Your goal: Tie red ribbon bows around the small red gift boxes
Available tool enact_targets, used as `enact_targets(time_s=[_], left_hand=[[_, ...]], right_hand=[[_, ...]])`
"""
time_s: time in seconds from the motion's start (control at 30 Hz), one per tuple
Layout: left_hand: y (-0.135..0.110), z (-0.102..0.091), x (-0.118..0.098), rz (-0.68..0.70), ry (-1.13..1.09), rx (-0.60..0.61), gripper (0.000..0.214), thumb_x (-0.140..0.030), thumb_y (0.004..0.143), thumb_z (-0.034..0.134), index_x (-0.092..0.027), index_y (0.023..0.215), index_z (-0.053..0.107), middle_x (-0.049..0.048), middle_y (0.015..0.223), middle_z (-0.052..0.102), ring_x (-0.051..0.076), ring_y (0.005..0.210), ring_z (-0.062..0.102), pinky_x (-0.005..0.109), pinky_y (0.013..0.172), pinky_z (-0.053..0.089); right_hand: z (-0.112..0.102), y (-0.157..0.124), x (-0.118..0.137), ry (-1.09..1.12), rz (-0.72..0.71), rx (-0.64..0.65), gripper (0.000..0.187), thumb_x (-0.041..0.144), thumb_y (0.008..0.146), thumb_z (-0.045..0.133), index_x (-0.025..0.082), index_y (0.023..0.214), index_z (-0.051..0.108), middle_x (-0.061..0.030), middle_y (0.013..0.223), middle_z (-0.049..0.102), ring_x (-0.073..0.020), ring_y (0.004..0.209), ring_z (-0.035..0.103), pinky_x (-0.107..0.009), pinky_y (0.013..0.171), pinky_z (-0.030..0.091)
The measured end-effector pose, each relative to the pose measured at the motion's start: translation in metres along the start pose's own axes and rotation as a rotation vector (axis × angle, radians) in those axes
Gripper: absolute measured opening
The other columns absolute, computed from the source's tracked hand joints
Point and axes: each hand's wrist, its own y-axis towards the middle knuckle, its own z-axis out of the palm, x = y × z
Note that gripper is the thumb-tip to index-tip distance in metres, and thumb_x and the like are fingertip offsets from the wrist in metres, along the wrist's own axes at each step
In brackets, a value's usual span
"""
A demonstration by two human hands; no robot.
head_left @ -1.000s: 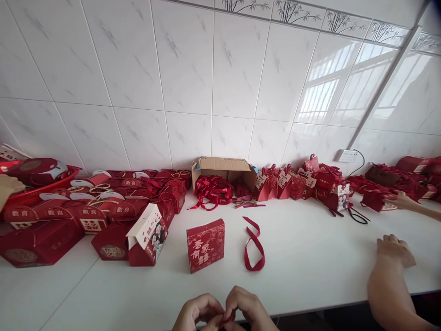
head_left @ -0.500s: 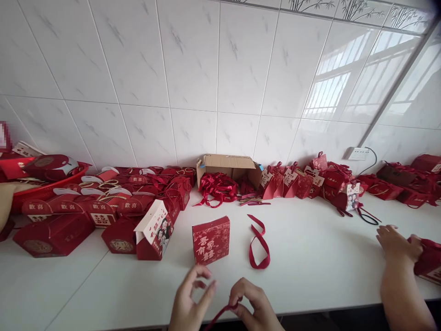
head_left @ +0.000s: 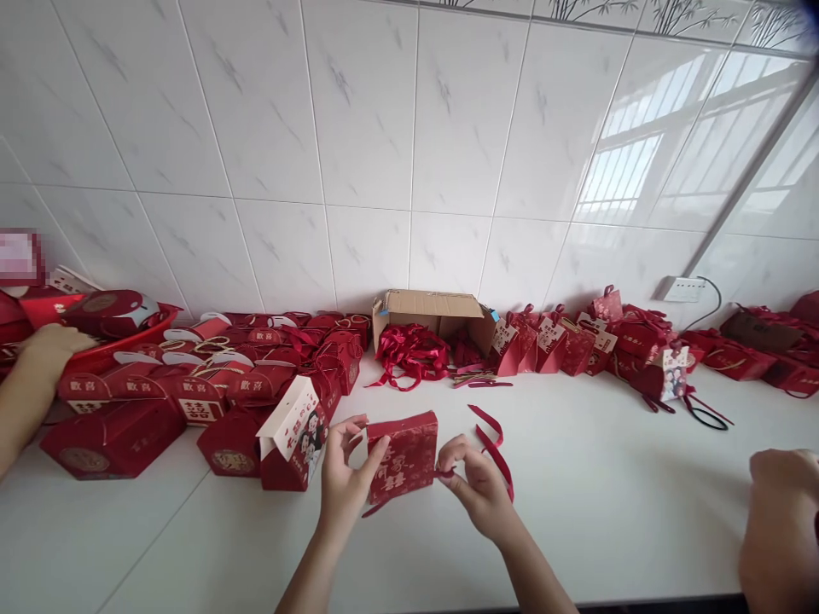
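Note:
A small square red gift box (head_left: 404, 452) with pale characters stands on the white counter (head_left: 576, 512). My left hand (head_left: 345, 469) grips its left edge, thumb in front and fingers behind. My right hand (head_left: 477, 477) is at the box's right side, pinching a thin red ribbon (head_left: 441, 472) that runs under the box and pokes out at its lower left. A second red ribbon loop (head_left: 496, 443) lies on the counter just behind my right hand.
Several red gift boxes (head_left: 192, 384) crowd the left and back right (head_left: 627, 345). An open cardboard box (head_left: 435, 315) with red ribbons (head_left: 409, 354) sits by the tiled wall. Another person's hand (head_left: 44, 350) reaches in at left; another (head_left: 784, 486) is at right.
My hands moved forward from the counter's near edge to the red box. The left hand took hold of the box; the right carried the ribbon to its side. A hand appeared at left.

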Motion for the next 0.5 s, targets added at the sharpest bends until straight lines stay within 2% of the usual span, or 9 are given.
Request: enact_targets(time_s=[0.07, 0.13, 0.2, 0.3, 0.4, 0.5], left_hand=[[0.001, 0.000, 0.000, -0.006, 0.022, 0.026, 0.033, -0.040, 0.073, 0.069, -0.021, 0.089, 0.048, 0.0104, 0.117, 0.056, 0.023, 0.102, 0.061, 0.036, 0.087, 0.050], [0.001, 0.000, 0.000, 0.013, 0.059, 0.076, 0.028, -0.039, 0.075, 0.067, -0.020, 0.091, 0.054, 0.0103, 0.116, 0.057, 0.023, 0.105, 0.059, 0.035, 0.090, 0.049], [0.000, 0.000, -0.002, 0.014, 0.049, 0.115, 0.026, -0.037, 0.078, 0.065, -0.020, 0.096, 0.056, 0.0088, 0.109, 0.061, 0.022, 0.103, 0.060, 0.034, 0.089, 0.049], [-0.003, 0.002, -0.003, -0.019, -0.004, 0.123, 0.025, -0.036, 0.079, 0.065, -0.020, 0.095, 0.054, 0.0050, 0.093, 0.064, 0.019, 0.089, 0.063, 0.031, 0.081, 0.051], [-0.006, 0.006, -0.004, -0.030, -0.039, 0.065, 0.029, -0.036, 0.077, 0.066, -0.021, 0.096, 0.051, 0.0037, 0.089, 0.063, 0.019, 0.085, 0.064, 0.030, 0.078, 0.052], [-0.008, 0.009, -0.004, -0.010, -0.061, 0.030, 0.043, -0.036, 0.078, 0.065, -0.023, 0.114, 0.045, 0.0027, 0.090, 0.062, 0.018, 0.083, 0.064, 0.030, 0.076, 0.053]], right_hand=[[0.000, 0.005, -0.004, -0.037, 0.009, -0.038, 0.004, 0.025, 0.087, 0.057, 0.025, 0.082, 0.058, -0.0056, 0.092, 0.053, -0.0204, 0.089, 0.052, -0.036, 0.080, 0.045], [0.001, 0.009, -0.009, -0.093, 0.025, -0.089, 0.006, 0.027, 0.085, 0.059, 0.023, 0.079, 0.059, -0.0091, 0.113, 0.050, -0.0243, 0.106, 0.049, -0.041, 0.090, 0.043], [0.003, 0.013, -0.013, -0.131, 0.034, -0.122, 0.008, 0.027, 0.083, 0.061, 0.023, 0.076, 0.060, -0.0091, 0.132, 0.040, -0.0285, 0.124, 0.039, -0.047, 0.101, 0.035], [0.009, 0.020, -0.017, -0.082, 0.019, -0.099, 0.008, 0.027, 0.083, 0.061, 0.023, 0.076, 0.060, -0.0057, 0.145, 0.030, -0.0301, 0.136, 0.026, -0.051, 0.108, 0.025], [0.016, 0.025, -0.020, 0.009, 0.021, -0.055, 0.008, 0.027, 0.085, 0.060, 0.023, 0.078, 0.060, -0.0042, 0.149, 0.024, -0.0288, 0.135, 0.031, -0.046, 0.105, 0.034], [0.023, 0.026, -0.021, -0.010, 0.037, -0.053, 0.007, 0.027, 0.084, 0.061, 0.023, 0.078, 0.061, -0.0057, 0.148, 0.027, -0.0278, 0.130, 0.038, -0.041, 0.100, 0.039]])
